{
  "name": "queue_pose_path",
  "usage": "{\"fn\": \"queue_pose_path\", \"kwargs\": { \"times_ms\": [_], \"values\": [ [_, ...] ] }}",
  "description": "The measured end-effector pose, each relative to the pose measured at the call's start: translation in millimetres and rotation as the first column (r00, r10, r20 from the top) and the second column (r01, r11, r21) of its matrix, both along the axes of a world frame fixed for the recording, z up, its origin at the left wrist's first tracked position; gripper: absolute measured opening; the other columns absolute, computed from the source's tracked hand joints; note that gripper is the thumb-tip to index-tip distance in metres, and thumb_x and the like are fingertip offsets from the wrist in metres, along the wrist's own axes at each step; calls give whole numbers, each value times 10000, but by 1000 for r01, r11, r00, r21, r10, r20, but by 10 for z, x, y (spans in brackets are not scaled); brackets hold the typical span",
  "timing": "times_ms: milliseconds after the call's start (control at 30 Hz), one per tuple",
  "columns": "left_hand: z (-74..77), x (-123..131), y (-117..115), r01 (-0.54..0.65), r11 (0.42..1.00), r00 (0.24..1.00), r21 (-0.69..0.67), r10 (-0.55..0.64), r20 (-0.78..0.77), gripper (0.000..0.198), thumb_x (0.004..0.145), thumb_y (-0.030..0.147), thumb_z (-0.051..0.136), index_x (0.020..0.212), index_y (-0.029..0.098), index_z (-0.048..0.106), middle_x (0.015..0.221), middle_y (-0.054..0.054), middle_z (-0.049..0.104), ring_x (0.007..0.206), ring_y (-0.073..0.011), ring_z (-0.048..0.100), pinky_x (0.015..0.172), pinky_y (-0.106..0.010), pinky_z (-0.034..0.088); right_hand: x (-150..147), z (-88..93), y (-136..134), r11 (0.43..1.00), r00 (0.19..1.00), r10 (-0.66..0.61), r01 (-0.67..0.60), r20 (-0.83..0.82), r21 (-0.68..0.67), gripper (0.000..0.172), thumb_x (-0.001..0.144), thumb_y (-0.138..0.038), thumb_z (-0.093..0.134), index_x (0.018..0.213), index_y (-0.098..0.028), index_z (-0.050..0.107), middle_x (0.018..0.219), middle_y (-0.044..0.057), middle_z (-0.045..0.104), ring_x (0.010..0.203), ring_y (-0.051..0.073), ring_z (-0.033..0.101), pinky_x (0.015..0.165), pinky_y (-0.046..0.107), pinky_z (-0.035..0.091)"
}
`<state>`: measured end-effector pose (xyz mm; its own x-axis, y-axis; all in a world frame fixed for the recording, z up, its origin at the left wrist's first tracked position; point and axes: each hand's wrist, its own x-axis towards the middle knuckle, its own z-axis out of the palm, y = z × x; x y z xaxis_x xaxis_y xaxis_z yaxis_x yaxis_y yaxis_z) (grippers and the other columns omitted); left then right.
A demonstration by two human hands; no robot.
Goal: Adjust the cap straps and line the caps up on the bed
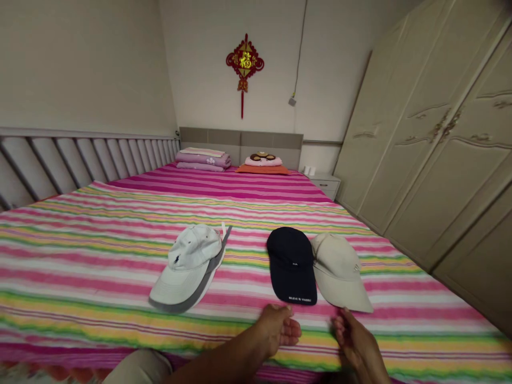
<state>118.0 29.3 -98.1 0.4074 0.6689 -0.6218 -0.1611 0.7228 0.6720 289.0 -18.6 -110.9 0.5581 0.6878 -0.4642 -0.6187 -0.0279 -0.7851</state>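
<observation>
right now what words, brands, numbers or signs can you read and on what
"福" on the red wall hanging; smaller characters beside it are too blurred.
"BELIEVE IN" on the navy cap, along its brim; the last word is blurred.
Navy cap, front: lettering too small.
Beige cap: striped logo, no readable word.
White cap: dark emblem, no readable word.

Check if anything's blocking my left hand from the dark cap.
Nothing visible stands between your left hand and the dark cap; just the flat striped cover shows in the gap before its brim.
</observation>
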Motion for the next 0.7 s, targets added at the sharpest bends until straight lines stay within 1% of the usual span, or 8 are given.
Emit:
{"fn": "queue_pose_path", "kwargs": {
  "times_ms": [167,300,367,433,500,533,600,700],
  "values": [
    [-25,-549,-60,-54,999,997,4,54,58,198,707,304,590,757,130,510,555,-49,592,451,-136,553,478,-247,415,-455,-188,-137,968,962,248,-249,117,-10,314,569,-347,692,556,-178,428,384,-64,475,306,45,402,287,137,280],
    [-46,-1196,-73,-269,963,955,-1,267,130,178,709,247,601,812,124,522,627,-54,618,503,-127,581,498,-229,443,-838,-351,-229,876,827,482,-458,290,-150,369,559,-479,655,549,-174,447,404,-56,495,304,45,392,301,149,262],
    [-44,-1523,-76,-447,895,890,-6,445,93,125,739,213,576,805,126,515,674,-57,629,580,-128,613,575,-235,478,-974,-385,-258,842,776,539,-506,326,-188,367,591,-504,616,560,-177,451,403,-65,485,286,36,362,302,149,246],
    [-36,-1814,-69,-654,757,756,-10,653,47,65,757,165,554,788,121,518,699,-71,637,640,-139,631,632,-250,499,-1065,-387,-268,818,742,575,-530,345,-223,369,603,-523,591,569,-184,448,388,-72,469,259,31,322,292,151,212],
    [-25,-2049,-40,-783,622,622,5,782,39,37,752,130,558,776,129,531,665,-48,633,609,-128,627,613,-243,508,-1124,-369,-262,794,714,607,-555,349,-248,365,608,-529,581,577,-190,446,380,-72,465,247,35,312,287,153,182],
    [-20,-2144,-14,-817,577,577,6,815,51,45,744,119,567,771,138,536,634,-26,626,567,-116,616,583,-233,508,-1147,-357,-255,784,703,621,-566,346,-256,363,610,-529,576,579,-192,444,376,-70,463,245,39,316,285,154,167],
    [-7,-2284,59,-846,533,530,-11,843,87,69,726,107,584,760,151,542,580,8,613,490,-99,590,524,-215,503,-1187,-334,-236,768,688,640,-583,342,-264,359,618,-528,567,580,-194,441,373,-65,462,246,45,326,284,154,150],
    [19,-2381,200,-828,558,545,-58,824,153,54,730,123,581,775,138,556,571,-9,632,477,-123,596,503,-240,511,-1247,-317,-207,771,684,636,-587,359,-248,354,614,-515,575,570,-190,443,383,-61,467,260,45,343,288,152,183]
  ]
}}
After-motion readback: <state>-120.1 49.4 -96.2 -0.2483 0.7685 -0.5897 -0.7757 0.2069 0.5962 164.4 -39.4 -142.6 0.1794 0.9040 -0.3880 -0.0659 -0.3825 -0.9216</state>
